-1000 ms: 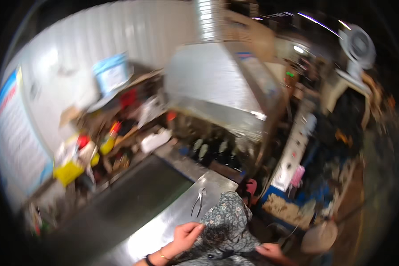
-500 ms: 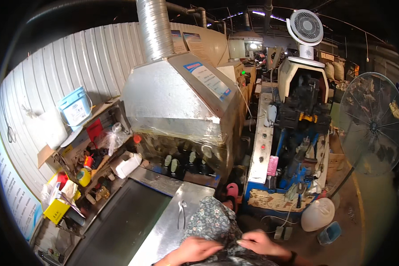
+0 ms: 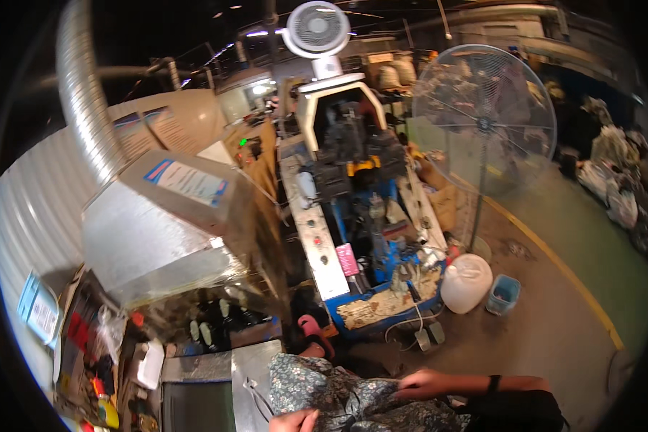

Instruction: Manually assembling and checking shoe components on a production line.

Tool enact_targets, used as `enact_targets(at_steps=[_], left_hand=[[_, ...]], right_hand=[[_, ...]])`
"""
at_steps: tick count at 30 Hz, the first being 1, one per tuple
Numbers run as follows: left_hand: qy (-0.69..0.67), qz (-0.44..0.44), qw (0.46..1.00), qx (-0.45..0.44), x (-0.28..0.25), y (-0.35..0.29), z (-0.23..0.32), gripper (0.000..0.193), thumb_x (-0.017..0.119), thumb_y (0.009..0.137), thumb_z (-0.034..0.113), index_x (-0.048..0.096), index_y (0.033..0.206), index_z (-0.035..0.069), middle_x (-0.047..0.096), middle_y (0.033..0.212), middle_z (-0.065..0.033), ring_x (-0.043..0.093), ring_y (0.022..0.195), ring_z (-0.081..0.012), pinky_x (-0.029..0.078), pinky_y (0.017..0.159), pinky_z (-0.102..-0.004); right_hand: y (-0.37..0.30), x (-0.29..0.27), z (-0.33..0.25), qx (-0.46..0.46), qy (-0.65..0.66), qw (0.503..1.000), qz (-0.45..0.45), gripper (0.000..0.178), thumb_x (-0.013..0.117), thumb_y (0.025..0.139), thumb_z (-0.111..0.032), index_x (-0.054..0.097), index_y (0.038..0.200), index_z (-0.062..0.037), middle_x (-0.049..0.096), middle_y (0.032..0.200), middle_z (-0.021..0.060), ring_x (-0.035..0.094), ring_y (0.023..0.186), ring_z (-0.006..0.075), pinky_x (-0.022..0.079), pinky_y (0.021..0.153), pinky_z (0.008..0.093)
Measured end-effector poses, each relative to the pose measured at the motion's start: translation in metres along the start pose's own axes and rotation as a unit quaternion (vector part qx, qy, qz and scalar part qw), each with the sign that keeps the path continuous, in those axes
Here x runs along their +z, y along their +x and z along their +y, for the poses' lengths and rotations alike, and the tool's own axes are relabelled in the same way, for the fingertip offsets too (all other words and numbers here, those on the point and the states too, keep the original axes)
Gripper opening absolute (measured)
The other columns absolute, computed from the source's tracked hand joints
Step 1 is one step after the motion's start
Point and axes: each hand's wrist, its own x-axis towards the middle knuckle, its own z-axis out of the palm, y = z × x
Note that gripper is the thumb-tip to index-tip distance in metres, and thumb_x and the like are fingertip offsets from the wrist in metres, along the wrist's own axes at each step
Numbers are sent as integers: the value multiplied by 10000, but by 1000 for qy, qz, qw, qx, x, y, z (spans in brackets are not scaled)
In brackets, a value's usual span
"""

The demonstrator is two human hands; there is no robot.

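A dark floral cloth (image 3: pixel 331 389) with small pale flowers drapes over my lap at the bottom of the view. My right hand (image 3: pixel 421 384), wearing a black wristband, pinches the cloth at its right side. At the lower edge, my left hand (image 3: pixel 295 420) is partly cut off. Its fingers are pressed together beside the cloth, and what they hold, if anything, is hidden. To the left of the cloth, pliers (image 3: pixel 258 398) lie on a metal tabletop (image 3: pixel 255 358).
A dark conveyor belt (image 3: pixel 194 407) runs beside the tabletop, below a metal hood (image 3: pixel 151 237) with shoes under it. Ahead stands a blue-framed machine (image 3: pixel 381 288) topped by a white fan (image 3: pixel 317 30). A pedestal fan (image 3: pixel 484 122), white jug (image 3: pixel 466 283) and blue bucket (image 3: pixel 503 294) stand right.
My view has swung to the right, so the hood and machine sit farther left. My hands have moved apart, and the cloth is spread wider between them.
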Motion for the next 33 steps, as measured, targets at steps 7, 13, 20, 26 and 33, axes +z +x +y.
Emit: enact_targets(at_steps=[7,13,20,26,33], left_hand=[[65,-29,954,291,21,95,36,186,729,828,179,710,1002,115,588,684,-2,593,614,-161,490,551,-288],[23,-52,997,61,34,-3,-9,303,596,936,264,628,1170,74,645,841,-108,651,772,-291,532,685,-404],[66,-15,915,-397,45,-216,46,339,574,920,339,629,1155,101,669,798,-171,654,800,-391,514,695,-494],[65,75,802,-588,51,-227,62,325,581,907,390,697,1090,149,703,862,-161,672,778,-358,534,724,-460],[63,115,973,-191,-20,-71,-1,147,663,902,139,727,986,36,701,842,-184,683,726,-330,537,662,-386]], right_hand=[[-76,-5,-1,172,147,965,134,186,699,920,-236,724,953,-55,681,790,13,591,742,80,501,693,299],[44,-12,-33,85,97,989,-64,133,748,869,-119,661,874,-19,664,748,26,615,696,90,495,640,246],[168,66,-124,-300,177,918,-189,418,625,930,-344,666,1053,53,661,1129,178,613,1027,312,453,947,428],[208,84,-131,-394,132,845,-337,577,446,1014,-457,600,1215,62,625,1252,219,612,1165,347,464,995,385],[105,5,-27,-144,-6,982,-118,250,640,960,-255,688,1065,-33,706,902,98,668,760,165,525,677,298]])
